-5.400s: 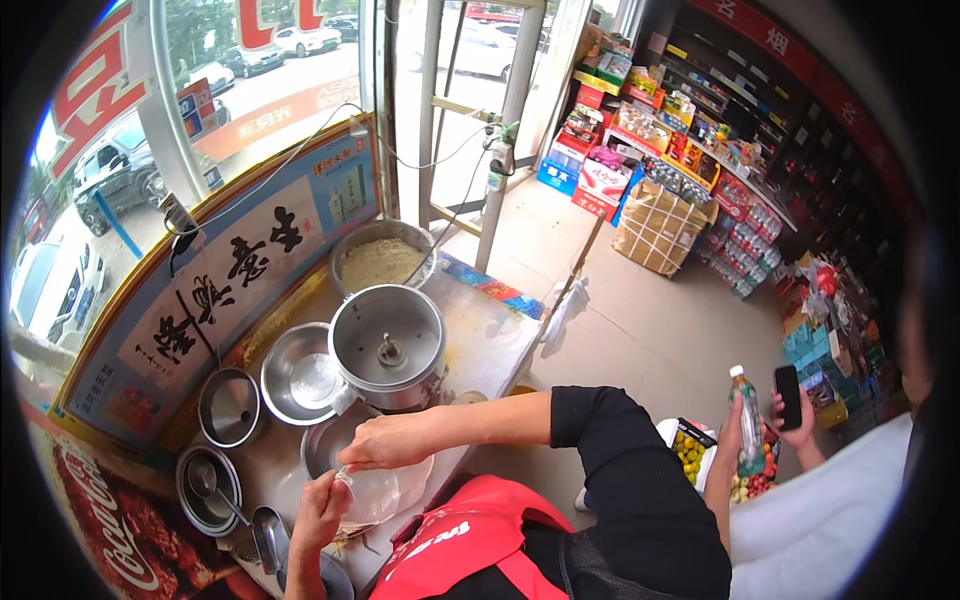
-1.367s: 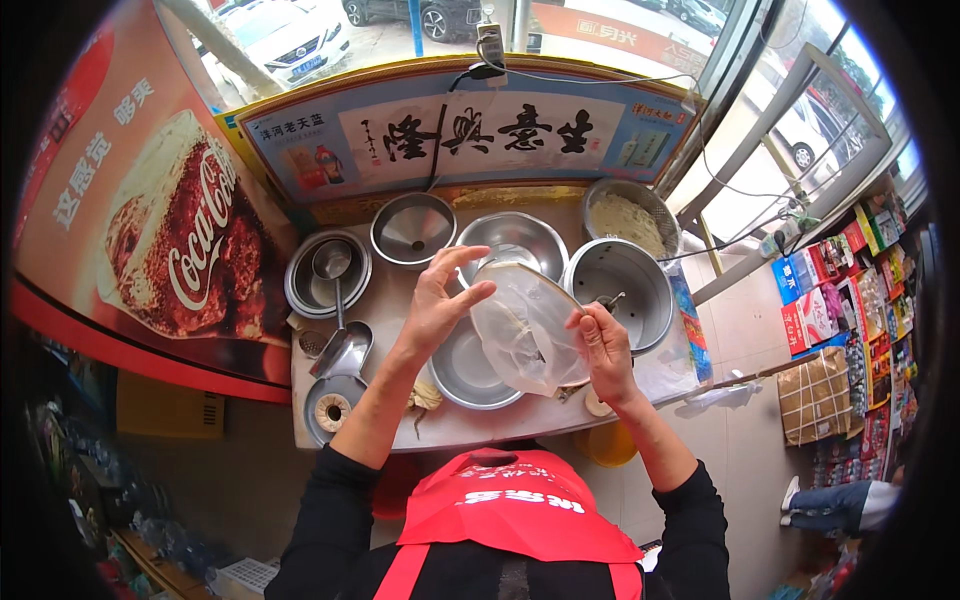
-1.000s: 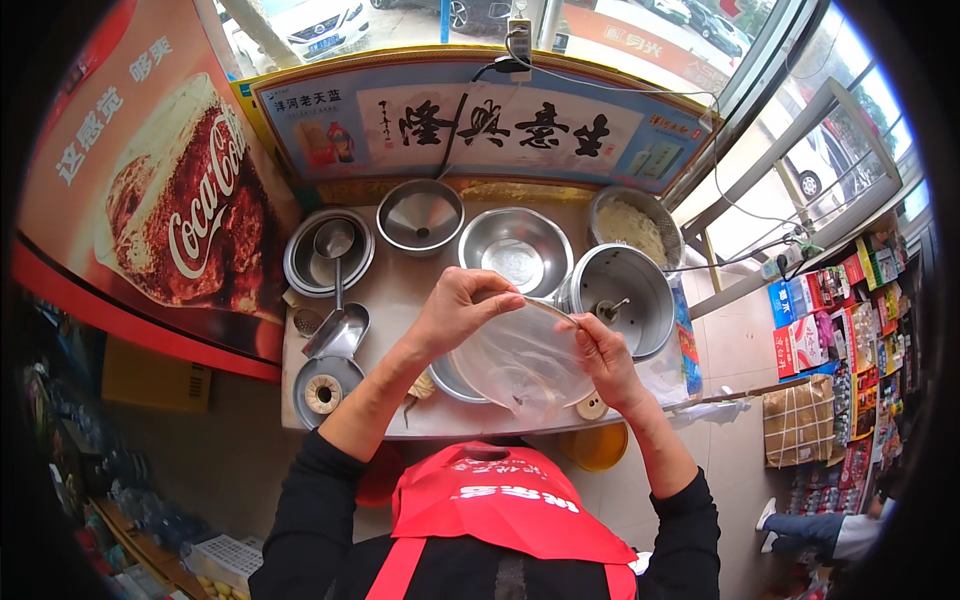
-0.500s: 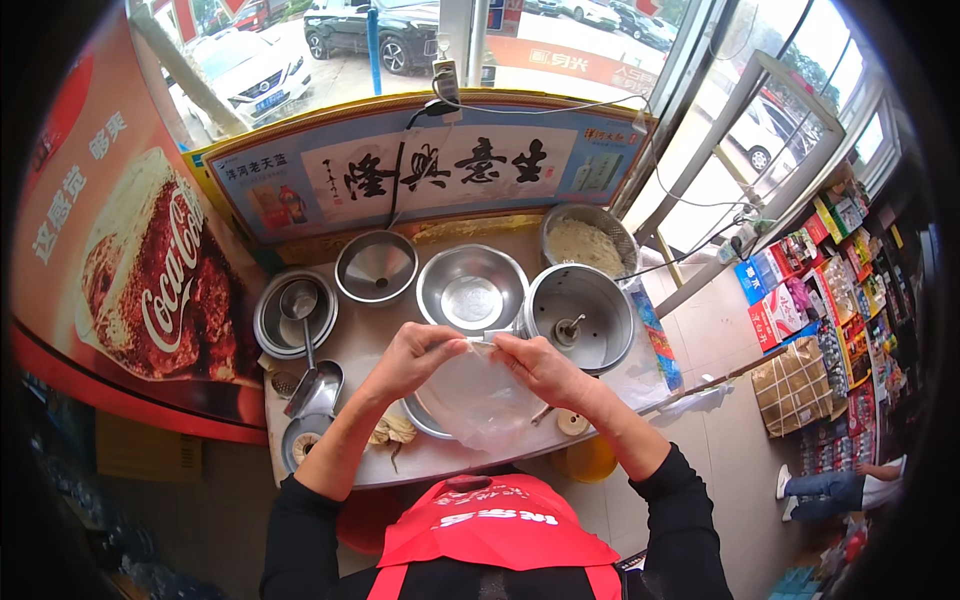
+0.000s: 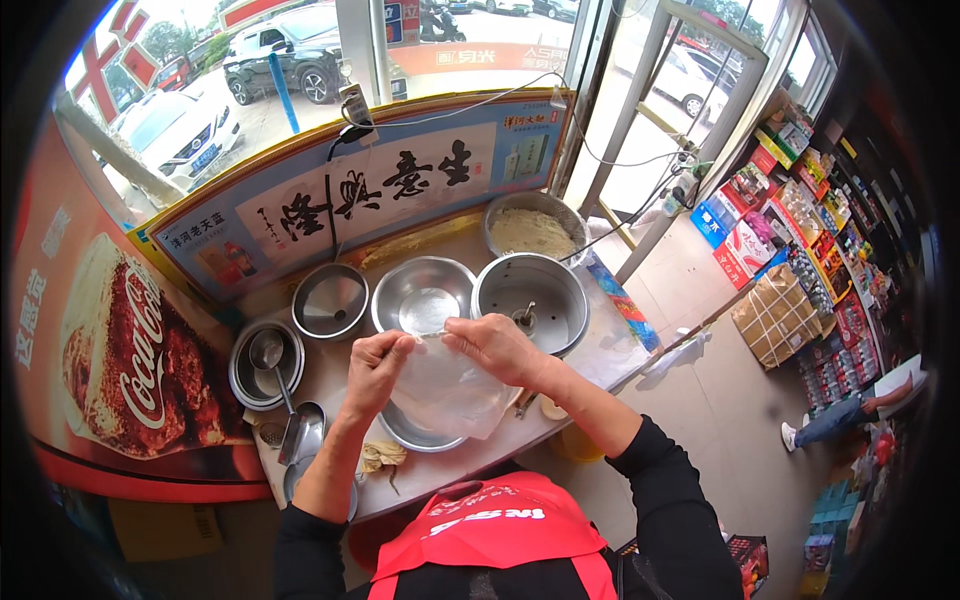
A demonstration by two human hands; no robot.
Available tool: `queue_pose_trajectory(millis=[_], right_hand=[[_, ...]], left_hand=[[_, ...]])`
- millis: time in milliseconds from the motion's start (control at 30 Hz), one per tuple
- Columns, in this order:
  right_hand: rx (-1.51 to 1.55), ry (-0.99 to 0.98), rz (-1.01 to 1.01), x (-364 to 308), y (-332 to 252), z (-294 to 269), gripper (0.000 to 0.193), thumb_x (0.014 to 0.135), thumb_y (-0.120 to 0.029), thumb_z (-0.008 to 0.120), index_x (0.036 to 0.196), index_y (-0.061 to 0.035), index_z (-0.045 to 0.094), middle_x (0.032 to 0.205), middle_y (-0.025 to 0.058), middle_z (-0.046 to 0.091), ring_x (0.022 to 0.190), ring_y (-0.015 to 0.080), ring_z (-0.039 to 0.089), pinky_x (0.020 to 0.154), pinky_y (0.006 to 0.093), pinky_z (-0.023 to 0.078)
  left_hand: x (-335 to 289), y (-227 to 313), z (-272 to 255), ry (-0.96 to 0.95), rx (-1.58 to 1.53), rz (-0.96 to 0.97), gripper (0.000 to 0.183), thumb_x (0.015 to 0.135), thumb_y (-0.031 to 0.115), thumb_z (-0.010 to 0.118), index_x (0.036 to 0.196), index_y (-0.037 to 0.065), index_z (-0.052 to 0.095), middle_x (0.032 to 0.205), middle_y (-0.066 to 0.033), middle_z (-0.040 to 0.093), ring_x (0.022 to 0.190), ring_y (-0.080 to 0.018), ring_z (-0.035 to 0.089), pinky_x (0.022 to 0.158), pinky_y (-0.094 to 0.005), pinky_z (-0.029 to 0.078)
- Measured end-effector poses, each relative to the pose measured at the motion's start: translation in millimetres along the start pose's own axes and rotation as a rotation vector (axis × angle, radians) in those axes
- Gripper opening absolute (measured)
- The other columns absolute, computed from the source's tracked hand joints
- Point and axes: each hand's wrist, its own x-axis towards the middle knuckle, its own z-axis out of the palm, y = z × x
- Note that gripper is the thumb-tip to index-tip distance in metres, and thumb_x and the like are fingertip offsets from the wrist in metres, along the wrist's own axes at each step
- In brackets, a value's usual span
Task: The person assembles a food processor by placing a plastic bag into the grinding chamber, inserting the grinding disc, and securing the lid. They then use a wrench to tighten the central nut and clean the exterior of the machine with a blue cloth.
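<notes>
A clear plastic bag (image 5: pixel 458 392) hangs by its top edge between my two hands. My left hand (image 5: pixel 376 374) pinches one side of that edge, fingers closed. The other side is gripped by the closed fingers of my right hand (image 5: pixel 497 348). Below and behind the bag lies a wide metal basin (image 5: pixel 398 430), partly hidden by it. Just beyond my hands stand a shiny metal bowl (image 5: pixel 422 275) and a deep metal drum (image 5: pixel 560 305) with a spindle at its centre.
On the table are a metal funnel bowl (image 5: pixel 330 300), a ladle (image 5: pixel 268 350) in stacked bowls, a metal scoop (image 5: pixel 312 425), a yellowish cloth (image 5: pixel 382 456) and a pot of pale grains or powder (image 5: pixel 535 230). A person (image 5: pixel 880 395) stands far right near shelves.
My view has turned, so the table sits further left in it. Both hands still hold the bag's edge, and the bag hangs a little more spread between them.
</notes>
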Motion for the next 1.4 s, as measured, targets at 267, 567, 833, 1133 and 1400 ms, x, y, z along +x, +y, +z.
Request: queue_pose_trajectory(millis=[267,567,833,1133,1400], right_hand=[[0.881,0.475,0.400,-32.8,39.9,50.1,0.038,0.106,-0.042,0.051,0.087,-0.0103,0.057,0.076,-0.0098,0.043,0.069,-0.0002,0.037,0.061,0.0172,0.032],[0.205,0.153,0.067,-32.4,14.2,35.3,0.028,0.102,-0.030,0.055,0.105,-0.0021,0.060,0.087,0.0194,0.066,0.081,0.0396,0.064,0.070,0.0410,0.050],[0.239,0.353,-0.061,-35.1,-1.3,29.7,0.029,0.097,-0.005,0.056,0.126,-0.0063,0.060,0.112,0.0183,0.070,0.103,0.0358,0.069,0.084,0.0382,0.054],[0.392,0.151,-0.136,-48.1,-1.5,15.6,0.017,0.099,-0.007,0.056,0.113,-0.0001,0.064,0.093,0.0210,0.068,0.085,0.0400,0.065,0.078,0.0397,0.050],[0.321,0.175,-0.074,-61.0,-3.9,10.8,0.024,0.096,0.000,0.055,0.119,-0.0004,0.063,0.104,0.0193,0.069,0.092,0.0344,0.068,0.082,0.0371,0.052]], left_hand=[[24.8,-3.1,-30.6,0.212,-0.166,0.073,0.031,0.100,0.029,0.065,0.093,0.001,0.074,0.058,0.0127,0.041,0.050,0.0020,0.026,0.046,-0.0213,0.014],[12.4,16.9,-13.1,-0.142,0.217,-0.057,0.019,0.095,0.016,0.070,0.098,-0.002,0.076,0.077,-0.0011,0.071,0.075,-0.0048,0.060,0.070,-0.0220,0.048],[-2.0,-5.9,-5.7,0.131,-0.041,-0.033,0.017,0.095,0.017,0.070,0.093,0.000,0.072,0.072,0.0082,0.057,0.062,-0.0001,0.042,0.055,-0.0181,0.029],[-12.7,-0.9,-12.9,-0.082,0.086,0.010,0.028,0.097,0.025,0.070,0.085,0.000,0.070,0.058,0.0080,0.049,0.048,0.0008,0.037,0.044,-0.0198,0.023],[-9.8,12.4,-1.5,-0.097,0.065,0.008,0.027,0.096,0.025,0.070,0.088,-0.001,0.072,0.058,0.0084,0.049,0.048,0.0006,0.036,0.046,-0.0190,0.022]])
